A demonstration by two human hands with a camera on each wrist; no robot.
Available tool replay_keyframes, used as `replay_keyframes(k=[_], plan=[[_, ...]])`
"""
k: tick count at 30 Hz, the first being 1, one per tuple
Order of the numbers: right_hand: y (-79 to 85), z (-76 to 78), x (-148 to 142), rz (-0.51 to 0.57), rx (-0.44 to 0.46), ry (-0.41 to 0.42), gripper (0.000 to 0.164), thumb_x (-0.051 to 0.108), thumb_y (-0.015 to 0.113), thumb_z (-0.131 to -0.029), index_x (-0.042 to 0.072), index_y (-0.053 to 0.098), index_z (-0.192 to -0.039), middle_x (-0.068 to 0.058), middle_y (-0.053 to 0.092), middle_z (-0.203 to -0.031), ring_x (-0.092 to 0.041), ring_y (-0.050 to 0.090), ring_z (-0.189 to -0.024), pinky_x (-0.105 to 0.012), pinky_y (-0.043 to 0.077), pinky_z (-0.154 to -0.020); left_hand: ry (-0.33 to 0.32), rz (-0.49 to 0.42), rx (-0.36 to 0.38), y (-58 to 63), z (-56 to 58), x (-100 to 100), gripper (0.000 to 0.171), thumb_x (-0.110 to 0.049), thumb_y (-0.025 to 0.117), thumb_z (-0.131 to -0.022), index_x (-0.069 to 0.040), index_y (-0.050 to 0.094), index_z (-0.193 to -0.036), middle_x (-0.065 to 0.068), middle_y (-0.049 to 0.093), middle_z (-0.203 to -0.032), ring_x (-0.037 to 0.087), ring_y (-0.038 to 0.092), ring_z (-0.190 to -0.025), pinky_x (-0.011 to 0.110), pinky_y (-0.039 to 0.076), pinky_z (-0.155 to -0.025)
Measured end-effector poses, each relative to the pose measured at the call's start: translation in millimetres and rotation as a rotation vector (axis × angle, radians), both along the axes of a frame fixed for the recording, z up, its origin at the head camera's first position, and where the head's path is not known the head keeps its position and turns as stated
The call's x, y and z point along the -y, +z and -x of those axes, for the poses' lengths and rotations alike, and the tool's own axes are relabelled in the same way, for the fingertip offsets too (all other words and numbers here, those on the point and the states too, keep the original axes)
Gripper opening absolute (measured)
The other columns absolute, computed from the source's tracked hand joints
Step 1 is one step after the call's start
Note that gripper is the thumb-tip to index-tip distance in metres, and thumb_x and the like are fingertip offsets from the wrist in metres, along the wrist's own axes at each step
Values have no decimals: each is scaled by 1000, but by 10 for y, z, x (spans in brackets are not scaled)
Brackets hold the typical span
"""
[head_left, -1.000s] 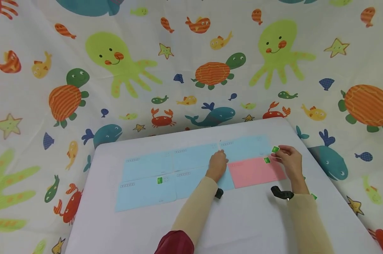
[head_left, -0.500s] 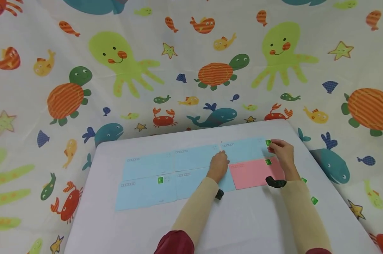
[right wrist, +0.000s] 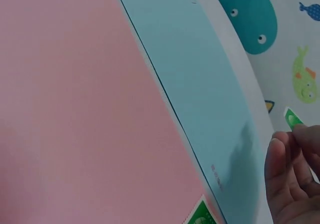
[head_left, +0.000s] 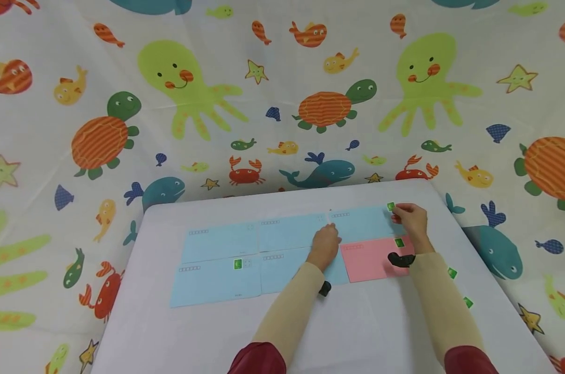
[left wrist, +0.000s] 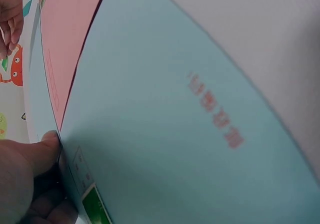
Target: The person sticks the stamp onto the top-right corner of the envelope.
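Observation:
My right hand (head_left: 414,222) pinches a small green stamp (head_left: 391,206) between thumb and fingers, over the top right corner of the upper right blue envelope (head_left: 364,224). In the right wrist view that stamp (right wrist: 292,118) sticks out past the fingertips. My left hand (head_left: 324,246) rests where the envelopes meet, around the top right corner of the lower middle blue envelope (head_left: 282,272). The left wrist view has its thumb on the paper near another green stamp (left wrist: 95,206). Beneath the right hand, a pink envelope (head_left: 368,267) bears a green stamp (head_left: 399,242).
More blue envelopes lie to the left, upper (head_left: 221,244) and lower (head_left: 207,285); the lower one carries a green stamp (head_left: 237,264). Two loose green stamps (head_left: 452,272) lie right of my right forearm. A patterned cloth (head_left: 273,93) hangs behind the white table (head_left: 357,332).
My right hand has carried the stamp leftward and away from me, from beside the pink envelope to the upper right blue envelope's corner. The left hand stays in place.

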State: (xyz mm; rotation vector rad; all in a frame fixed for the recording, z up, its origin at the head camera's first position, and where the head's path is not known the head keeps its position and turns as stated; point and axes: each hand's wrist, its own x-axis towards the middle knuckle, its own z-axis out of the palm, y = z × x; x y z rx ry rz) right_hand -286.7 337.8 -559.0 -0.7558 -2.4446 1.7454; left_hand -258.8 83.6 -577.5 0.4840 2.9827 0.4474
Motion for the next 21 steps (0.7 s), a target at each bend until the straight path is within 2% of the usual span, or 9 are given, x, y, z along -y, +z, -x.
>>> replay_keyframes(k=[6,13,21], plan=[[-77,89,52,-40,53,16,39,22,60,-100,-3,58,-130,5,65,-79,-2,66,-64,-17,58,-66,-1,5,-10,12,6,-11,30,-25,65,-98,-6,72,-121,6,67,-132,20,66,-122,31,55,-100],[-171,147,136,-91,76,-10,32,18,63,-98,-3,60,-122,8,62,-70,-1,62,-58,-17,54,-58,-8,-10,-15,3,-10,17,28,-24,66,-97,-6,73,-118,6,69,-128,20,67,-118,30,56,-97],[-153,193,207,-308,73,23,26,18,63,-96,-4,65,-111,1,63,-71,-6,57,-59,-20,47,-57,-21,35,-37,3,25,18,26,-26,65,-98,-9,75,-116,3,69,-127,18,67,-118,27,57,-95]])
